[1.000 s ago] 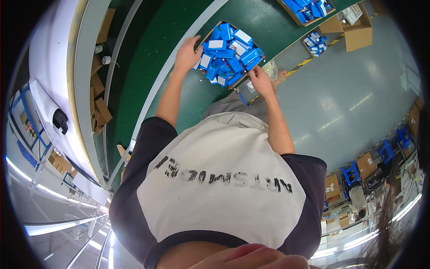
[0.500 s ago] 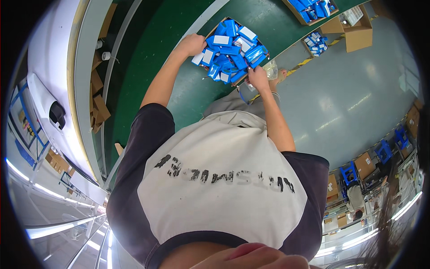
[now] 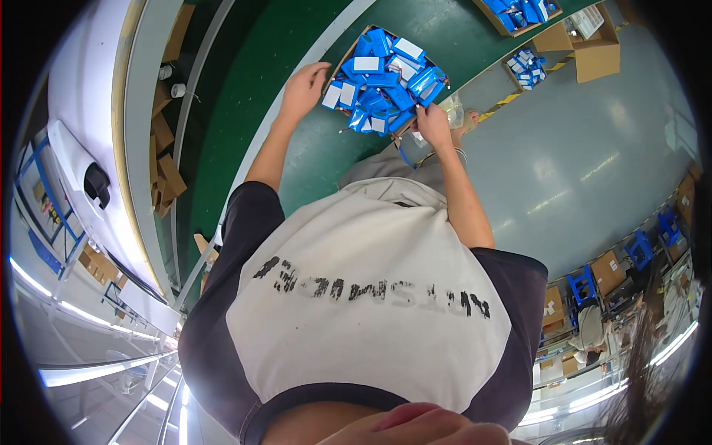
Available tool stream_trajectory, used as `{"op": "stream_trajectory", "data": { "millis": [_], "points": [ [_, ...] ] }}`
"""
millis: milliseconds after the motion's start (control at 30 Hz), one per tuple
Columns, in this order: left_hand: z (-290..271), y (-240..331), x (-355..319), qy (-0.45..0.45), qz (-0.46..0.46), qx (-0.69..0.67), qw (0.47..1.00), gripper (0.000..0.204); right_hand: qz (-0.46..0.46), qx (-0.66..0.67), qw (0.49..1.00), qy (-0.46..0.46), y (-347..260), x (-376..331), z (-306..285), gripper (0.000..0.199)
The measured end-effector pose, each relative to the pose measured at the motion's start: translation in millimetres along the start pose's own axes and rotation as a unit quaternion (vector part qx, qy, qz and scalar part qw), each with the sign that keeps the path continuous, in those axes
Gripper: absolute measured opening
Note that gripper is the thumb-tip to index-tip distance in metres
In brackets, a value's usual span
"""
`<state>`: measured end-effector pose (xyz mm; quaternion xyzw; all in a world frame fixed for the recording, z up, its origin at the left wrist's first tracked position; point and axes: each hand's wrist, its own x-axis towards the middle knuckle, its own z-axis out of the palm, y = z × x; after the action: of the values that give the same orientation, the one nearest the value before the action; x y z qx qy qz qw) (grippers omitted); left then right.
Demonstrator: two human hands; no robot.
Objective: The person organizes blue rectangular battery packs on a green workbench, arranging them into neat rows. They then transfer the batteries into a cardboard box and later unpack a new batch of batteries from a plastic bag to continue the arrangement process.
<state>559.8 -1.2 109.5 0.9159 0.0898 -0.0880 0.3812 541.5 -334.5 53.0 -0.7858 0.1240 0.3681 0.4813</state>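
Observation:
A shallow cardboard box [image 3: 404, 127] heaped with blue shrink-wrapped battery packs [image 3: 380, 80] rests on the green tabletop. Some packs carry white labels, and thin wires poke out at the sides. My left hand [image 3: 302, 90] is just left of the box, apart from its rim, its fingers loosely spread with nothing in them. At the near right corner, my right hand [image 3: 434, 124] is closed on the edge of the box; its fingertips are partly hidden.
A second box of blue packs [image 3: 513, 16] stands at the table's far right. Beyond the table edge are a smaller box of packs [image 3: 526, 70], an open carton [image 3: 597, 63] and a clear plastic bag [image 3: 453, 109]. Cartons [image 3: 170, 174] sit on a shelf at left.
My left hand has let go of the box's left side and moved a little left, its fingers opening. My right hand stays at the near right corner.

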Motion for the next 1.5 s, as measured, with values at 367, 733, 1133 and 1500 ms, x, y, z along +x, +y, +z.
{"op": "stream_trajectory", "data": {
  "millis": [367,733,1133,1500],
  "points": [
    [103.4,23.2,-144.9,0.120,-0.297,-0.361,0.876,0.050,0.029,-0.022,0.999,-0.029,13.8,13.4,-5.8,0.048],
    [20.5,69.2,-68.6,0.057,-0.101,-0.306,0.945,0.036,0.016,0.022,0.999,-0.017,23.9,17.6,0.6,0.050],
    [21.3,18.1,0.8,0.068,-0.031,-0.186,0.980,0.039,0.010,-0.026,1.000,-0.008,28.9,20.9,-1.2,0.053],
    [7.9,-8.2,48.5,-0.172,0.056,0.090,0.979,0.044,0.012,-0.060,0.998,-0.029,27.6,26.0,-5.7,0.056]
  ]
}}
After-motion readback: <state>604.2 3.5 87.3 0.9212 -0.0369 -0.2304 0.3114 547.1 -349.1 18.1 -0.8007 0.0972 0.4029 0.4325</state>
